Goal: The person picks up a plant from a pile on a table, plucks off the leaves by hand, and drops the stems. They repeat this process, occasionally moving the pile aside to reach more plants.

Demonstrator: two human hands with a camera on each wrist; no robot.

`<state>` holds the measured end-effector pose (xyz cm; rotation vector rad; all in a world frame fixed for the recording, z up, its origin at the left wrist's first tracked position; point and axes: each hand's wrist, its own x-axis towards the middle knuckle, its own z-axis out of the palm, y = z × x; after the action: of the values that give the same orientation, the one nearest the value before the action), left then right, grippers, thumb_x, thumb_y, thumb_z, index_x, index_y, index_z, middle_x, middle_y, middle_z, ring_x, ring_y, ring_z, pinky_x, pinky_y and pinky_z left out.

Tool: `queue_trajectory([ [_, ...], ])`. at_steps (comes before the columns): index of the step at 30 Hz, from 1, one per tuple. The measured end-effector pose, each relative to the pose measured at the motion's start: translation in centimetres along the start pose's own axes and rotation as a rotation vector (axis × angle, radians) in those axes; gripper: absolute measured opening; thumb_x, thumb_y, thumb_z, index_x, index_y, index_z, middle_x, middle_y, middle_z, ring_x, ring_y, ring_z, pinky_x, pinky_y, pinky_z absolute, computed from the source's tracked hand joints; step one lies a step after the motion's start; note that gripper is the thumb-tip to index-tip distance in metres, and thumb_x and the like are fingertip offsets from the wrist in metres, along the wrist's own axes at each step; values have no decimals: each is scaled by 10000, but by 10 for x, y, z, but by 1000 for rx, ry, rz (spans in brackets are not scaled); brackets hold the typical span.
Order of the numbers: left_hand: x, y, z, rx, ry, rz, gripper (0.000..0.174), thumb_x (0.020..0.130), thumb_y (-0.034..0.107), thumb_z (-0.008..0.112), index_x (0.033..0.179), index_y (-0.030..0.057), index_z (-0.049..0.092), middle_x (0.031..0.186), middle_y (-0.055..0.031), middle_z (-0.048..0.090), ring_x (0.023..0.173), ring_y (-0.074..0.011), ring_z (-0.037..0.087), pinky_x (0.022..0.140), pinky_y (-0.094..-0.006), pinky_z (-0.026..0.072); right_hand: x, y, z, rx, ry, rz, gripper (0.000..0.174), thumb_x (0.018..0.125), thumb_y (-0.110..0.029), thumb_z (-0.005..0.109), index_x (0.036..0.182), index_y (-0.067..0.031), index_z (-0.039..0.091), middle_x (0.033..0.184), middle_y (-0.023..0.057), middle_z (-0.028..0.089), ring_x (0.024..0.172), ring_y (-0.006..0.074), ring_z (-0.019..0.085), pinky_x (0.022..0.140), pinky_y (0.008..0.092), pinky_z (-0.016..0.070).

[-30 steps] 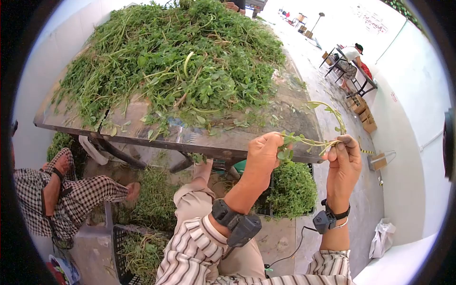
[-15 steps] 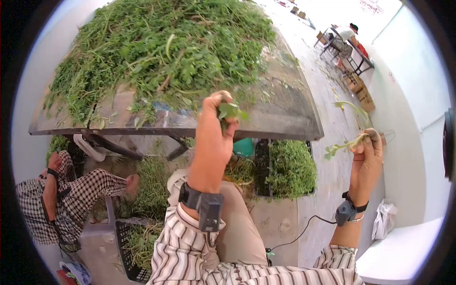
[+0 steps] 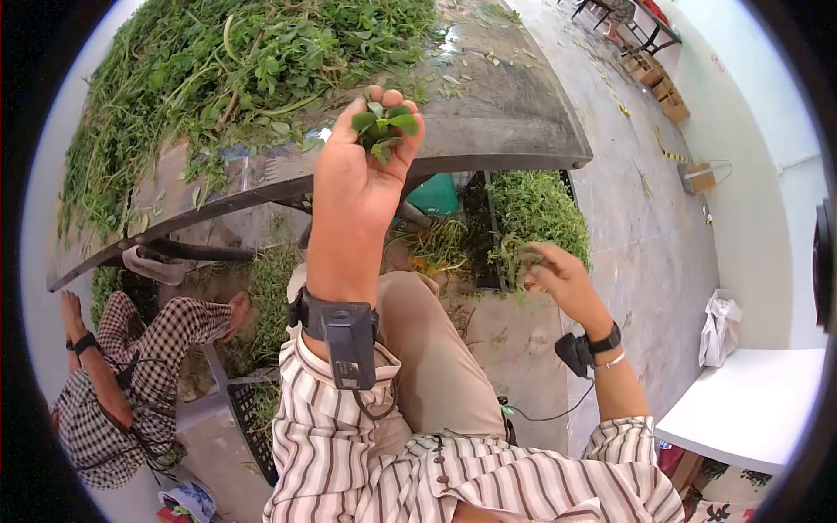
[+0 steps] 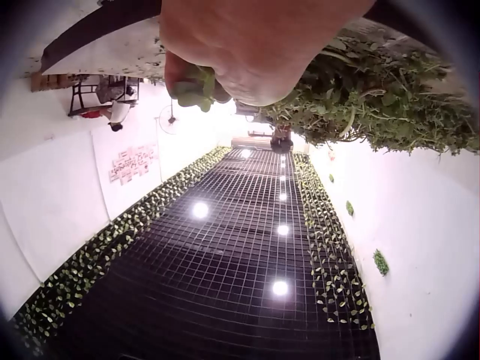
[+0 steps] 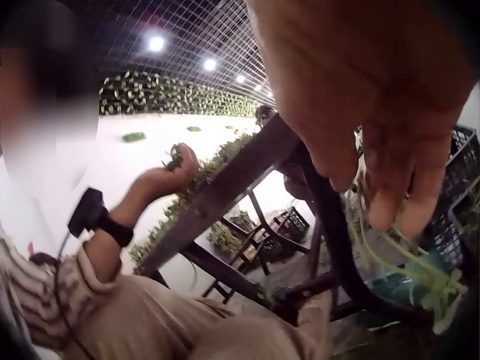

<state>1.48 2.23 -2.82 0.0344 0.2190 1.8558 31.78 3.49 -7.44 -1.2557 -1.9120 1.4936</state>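
My left hand (image 3: 359,187), palm up over the table's front edge, holds small leafy green sprigs (image 3: 397,125) in curled fingers. The left wrist view shows the same hand (image 4: 240,45) from behind, leaves (image 4: 196,91) poking out by its fingertips. Lower and to the right, my right hand (image 3: 565,281) is in front of the crate of greens (image 3: 539,209), its fingers apart and loosely bent. In the right wrist view this hand (image 5: 367,97) points its fingers down, and pale green stems (image 5: 416,276) lie just beyond the fingertips, apparently loose.
A large heap of greens (image 3: 288,52) covers much of the dark table (image 3: 514,131). A green container (image 3: 433,195) is below it. Someone in checked clothes (image 3: 166,349) sits at the left. A white table (image 3: 741,405) stands at the lower right.
My left hand has moved left and up with its sprigs and turned palm up. My right hand has come down and left, and its fingers have parted from the stem they pinched.
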Motion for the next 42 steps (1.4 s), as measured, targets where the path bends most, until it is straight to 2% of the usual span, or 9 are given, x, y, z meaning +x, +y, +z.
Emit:
queue_trajectory([
  [4,0,-16,-5,53,-9,-66,160,943,140,425,926,13,521,890,-113,598,869,-253,594,773,-381,545,21,7,7,-352,-20,-232,308,807,-39,526,1109,11,561,880,90,590,750,155,582,689,295,483],
  [13,-12,-58,8,440,12,-120,179,953,168,405,902,43,522,932,-113,617,912,-240,587,824,-331,491,55,-60,34,458,-151,-20,338,937,-277,458,1061,21,555,912,96,611,726,152,602,606,263,525],
  [18,-23,-75,15,725,-39,-232,192,949,206,399,915,73,533,995,-95,625,826,-133,561,701,-285,465,58,-64,48,781,-226,27,415,923,-405,477,1048,-11,516,857,79,577,728,180,618,548,284,528],
  [24,-26,-85,7,946,-84,-232,213,937,209,426,872,49,551,1020,-92,617,746,-116,556,531,-248,467,57,-56,48,816,-202,89,329,906,-333,543,1028,-28,526,756,27,535,613,135,581,502,261,500],
  [25,-27,-91,11,880,-22,-210,239,947,215,409,873,43,558,885,-65,627,475,-71,475,358,-211,396,57,-54,48,815,-198,79,293,901,-297,556,1017,-29,534,726,15,519,577,115,546,482,257,476],
  [31,-30,-102,7,908,-62,-364,247,949,221,415,1022,44,572,787,-42,591,405,-88,449,336,-225,385,47,-46,41,789,-114,103,187,882,-182,547,978,-22,561,657,-18,466,513,64,441,456,249,405],
  [34,-27,-109,0,953,-120,-152,330,914,195,507,1197,27,530,1105,-41,578,939,-132,561,844,-272,441,34,-50,26,654,15,89,163,863,-141,523,960,-19,572,670,-15,494,523,63,457,481,243,411],
  [36,-25,-101,4,875,-82,-195,357,908,180,525,1232,31,512,1168,-41,555,1110,-134,468,983,-269,309,25,-36,10,423,177,67,175,855,-133,520,964,-4,566,741,15,562,563,65,511,511,239,438],
  [42,-24,-68,15,873,-93,-62,330,898,218,535,1177,44,569,1116,-11,589,1017,-90,495,913,-247,353,6,72,-69,-723,651,-278,276,831,-108,553,1068,34,549,868,97,621,787,198,603,708,287,488],
])
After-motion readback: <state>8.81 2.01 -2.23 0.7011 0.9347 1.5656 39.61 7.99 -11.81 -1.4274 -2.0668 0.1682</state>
